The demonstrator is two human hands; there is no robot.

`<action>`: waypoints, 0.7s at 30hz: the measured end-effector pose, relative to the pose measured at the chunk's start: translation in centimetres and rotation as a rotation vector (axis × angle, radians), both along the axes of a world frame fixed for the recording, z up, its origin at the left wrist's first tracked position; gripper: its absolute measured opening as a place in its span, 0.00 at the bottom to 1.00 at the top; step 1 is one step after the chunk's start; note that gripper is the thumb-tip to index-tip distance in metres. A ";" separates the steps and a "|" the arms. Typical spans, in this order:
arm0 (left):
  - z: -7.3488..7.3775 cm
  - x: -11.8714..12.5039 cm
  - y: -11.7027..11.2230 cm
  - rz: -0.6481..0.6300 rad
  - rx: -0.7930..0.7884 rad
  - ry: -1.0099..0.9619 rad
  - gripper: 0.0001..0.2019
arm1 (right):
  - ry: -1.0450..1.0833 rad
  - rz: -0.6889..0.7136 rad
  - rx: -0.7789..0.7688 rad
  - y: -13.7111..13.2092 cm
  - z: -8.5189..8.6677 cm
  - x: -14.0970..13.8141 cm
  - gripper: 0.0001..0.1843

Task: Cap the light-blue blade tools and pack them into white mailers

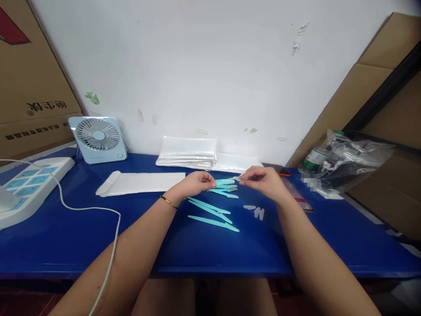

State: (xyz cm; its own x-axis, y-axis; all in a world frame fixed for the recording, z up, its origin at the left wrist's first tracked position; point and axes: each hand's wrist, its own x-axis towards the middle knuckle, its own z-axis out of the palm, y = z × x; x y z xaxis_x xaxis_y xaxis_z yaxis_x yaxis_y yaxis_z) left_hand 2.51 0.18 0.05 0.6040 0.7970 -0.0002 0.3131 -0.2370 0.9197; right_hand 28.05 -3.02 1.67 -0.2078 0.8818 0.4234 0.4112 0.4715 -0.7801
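Over the table, the fingers of my left hand (199, 183) are closed around a turquoise eyebrow razor (225, 181) that points right. My right hand (263, 180) pinches a small translucent blade cap (236, 178) at the razor's tip; whether the cap is on or off the blade I cannot tell. Just below my left hand, more turquoise razors lie fanned out, one with its tip at the lower right (233, 196). Closer to me are three other razors (212, 222). Three loose caps (256, 212) rest below my right hand.
Padded white envelopes (187, 151) are stacked by the wall, and a single envelope (144, 183) lies left of my hand. A fan (98, 140), a power strip (36, 186) and its cable take the left side. A phone and a plastic bag (351, 162) with a bottle are at right.
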 end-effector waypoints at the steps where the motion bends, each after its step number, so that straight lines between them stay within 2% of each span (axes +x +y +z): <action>1: 0.0 0.0 -0.1 -0.003 0.002 0.001 0.16 | -0.007 0.013 -0.011 0.0 -0.1 -0.1 0.14; 5: -0.4 0.5 -0.2 -0.003 0.027 0.006 0.17 | -0.001 0.083 -0.041 0.2 -1.1 -1.2 0.13; 8: -1.1 1.1 0.1 0.034 0.078 0.058 0.16 | 0.002 0.082 -0.065 0.7 -2.1 -1.9 0.12; 12: -1.2 1.1 0.2 0.169 0.366 0.193 0.14 | -0.094 0.018 -0.126 1.4 -2.6 -1.4 0.12; 14: -0.8 0.7 0.0 0.082 0.420 0.264 0.15 | -0.211 0.013 -0.101 1.5 -2.2 -0.5 0.12; 16: -0.4 0.2 -0.3 -0.092 0.358 0.339 0.16 | -0.371 0.041 -0.115 1.2 -1.5 0.6 0.10; 18: -0.2 0.0 -0.5 -0.215 0.295 0.409 0.14 | -0.542 0.092 -0.225 0.8 -0.8 1.6 0.10; 21: -0.4 0.1 -0.7 -0.256 0.243 0.464 0.10 | -0.719 0.179 -0.386 0.3 -0.2 2.2 0.07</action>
State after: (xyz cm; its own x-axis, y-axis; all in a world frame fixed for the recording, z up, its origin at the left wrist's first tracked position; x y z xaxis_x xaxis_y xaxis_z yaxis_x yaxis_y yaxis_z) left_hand 2.56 -0.52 -0.36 0.7579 0.6358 -0.1464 0.5751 -0.5450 0.6101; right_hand 30.20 -2.73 1.43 -0.4625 0.8658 -0.1909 0.8148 0.3302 -0.4765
